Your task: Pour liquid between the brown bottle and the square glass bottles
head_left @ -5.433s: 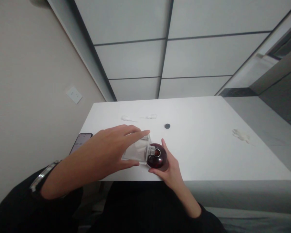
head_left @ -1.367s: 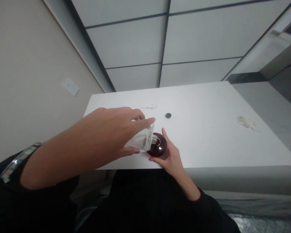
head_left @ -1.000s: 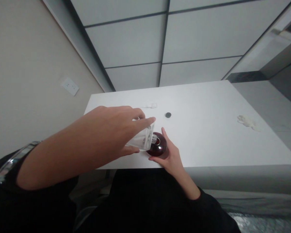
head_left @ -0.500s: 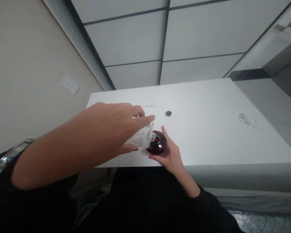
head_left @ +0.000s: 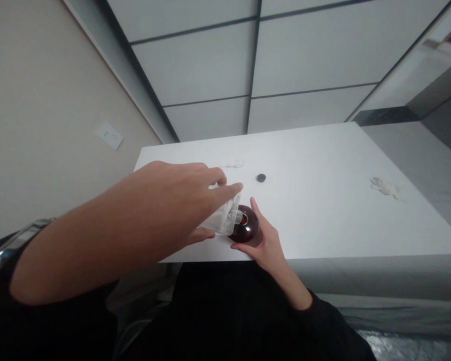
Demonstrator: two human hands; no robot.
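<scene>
My left hand is wrapped around a clear, square-sided bottle, tipped sideways with its threaded neck pointing right. That neck sits at the open mouth of a dark reddish-brown round bottle; whether the two touch I cannot tell. Curled around the right side of the brown bottle is my right hand, thumb and fingers on either side, holding it upright near the table's front edge. Beyond the hands lies a small dark round cap. A clear pump or spray top lies behind my left hand. Any liquid flow is too small to make out.
The white table meets a pale wall on the left, with a power socket on it. White panelled doors stand behind. Toward the table's right edge lies a crumpled, whitish thing.
Both hands keep their hold on the two bottles, and the clear bottle stays tipped at the brown one's mouth. The whole view has shifted very slightly.
</scene>
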